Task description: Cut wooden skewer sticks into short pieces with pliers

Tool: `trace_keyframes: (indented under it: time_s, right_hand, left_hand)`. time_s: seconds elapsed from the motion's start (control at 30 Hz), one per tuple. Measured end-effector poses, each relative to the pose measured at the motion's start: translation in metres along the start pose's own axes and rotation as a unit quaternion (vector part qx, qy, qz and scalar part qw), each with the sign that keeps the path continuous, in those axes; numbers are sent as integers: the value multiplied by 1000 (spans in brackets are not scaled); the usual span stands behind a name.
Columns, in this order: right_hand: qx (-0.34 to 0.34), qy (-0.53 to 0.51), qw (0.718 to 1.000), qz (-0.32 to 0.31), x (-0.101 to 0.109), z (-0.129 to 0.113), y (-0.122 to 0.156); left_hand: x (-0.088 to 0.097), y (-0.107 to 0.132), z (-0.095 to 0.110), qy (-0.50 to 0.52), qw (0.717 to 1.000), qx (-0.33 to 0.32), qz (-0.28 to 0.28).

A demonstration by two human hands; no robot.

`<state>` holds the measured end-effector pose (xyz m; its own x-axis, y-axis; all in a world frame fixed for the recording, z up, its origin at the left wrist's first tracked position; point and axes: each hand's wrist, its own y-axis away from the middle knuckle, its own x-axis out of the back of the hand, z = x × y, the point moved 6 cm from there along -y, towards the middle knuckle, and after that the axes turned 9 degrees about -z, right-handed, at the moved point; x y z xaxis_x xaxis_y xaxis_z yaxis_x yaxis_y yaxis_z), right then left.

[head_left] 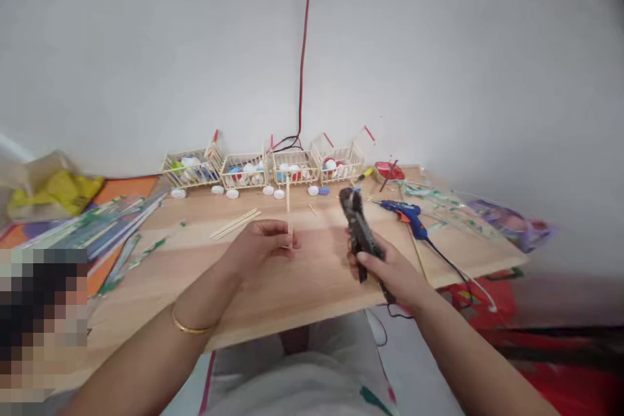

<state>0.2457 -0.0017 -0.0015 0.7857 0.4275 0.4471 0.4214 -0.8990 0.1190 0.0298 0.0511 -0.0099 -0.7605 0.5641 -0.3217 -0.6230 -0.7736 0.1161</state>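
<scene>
My left hand (260, 247) pinches a thin wooden stick (288, 208) and holds it upright over the wooden board (302, 279). My right hand (390, 270) grips the handles of black pliers (357, 224), whose jaws point up and away, a short way right of the stick. A gold bangle circles my left wrist. A few loose sticks (234, 223) lie on the board just beyond my left hand.
Several small stick-built carts (263, 169) filled with coloured caps line the wall, with white caps below them. A blue glue gun (408, 216) and its cord lie at right. Plastic wrappers (104, 231) pile at left; a red-black cable (303, 52) hangs down the wall.
</scene>
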Motion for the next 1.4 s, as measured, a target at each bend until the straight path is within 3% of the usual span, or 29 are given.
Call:
trace_keyframes:
  time_s: [0.17,0.43,1.0,1.4]
  right_hand:
    - [64,159,985,31,6,-32,-7]
    - [128,235,962,-53,1,-58,-16]
    - [157,302,940,-35,-5,-67,-16]
    - [164,322,932,-23,-5,-58,-15]
  left_hand:
    - [-4,3,1,-7,1000,3,-26]
    - [-9,5,2,-22,998,11,-62]
    - [-11,6,0,-65,994,10,-92]
    - [-14,5,4,-125,987,-16,-96]
